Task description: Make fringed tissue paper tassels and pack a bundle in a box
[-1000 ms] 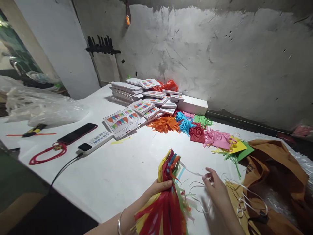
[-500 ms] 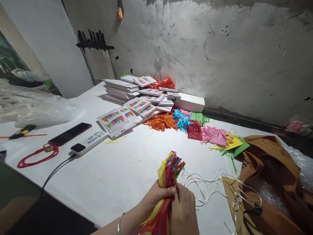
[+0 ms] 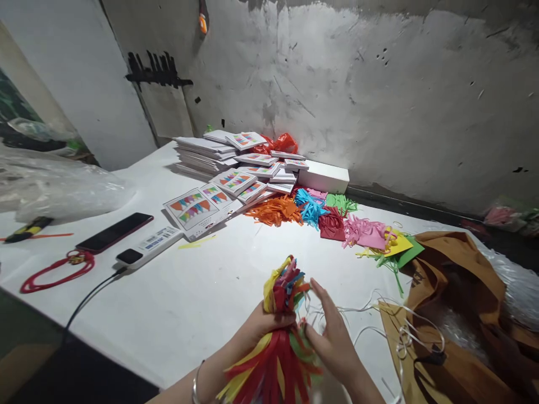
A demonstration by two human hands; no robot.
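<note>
A tassel of many-coloured paper or fabric strips [image 3: 280, 350], mostly red and yellow with some green, blue and orange, stands upright above the table's front edge. My left hand [image 3: 256, 331] is wrapped round its middle, a silver bangle on the wrist. Bunched folded ends stick up above that fist, while the loose strips fan out below. My right hand [image 3: 332, 336] is at the tassel's right side, thumb and forefinger spread apart, fingertips close to the strips. Thin white string [image 3: 362, 308] runs behind the right hand to the tassel; where it meets the strips is hard to make out.
Fringed bundles in orange [image 3: 273, 210], blue, red and pink lie toward the wall. Behind them are stacked printed cards [image 3: 236, 179] and a white box [image 3: 324, 177]. A phone [image 3: 115, 231] and a cabled white device [image 3: 149, 247] lie left. Brown cloth [image 3: 458, 269] covers the right side.
My right hand has come away from the tassel's middle and opened at its right. The tassel's lower strips have spread wider, with my left hand still gripping it. The view has shifted slightly.
</note>
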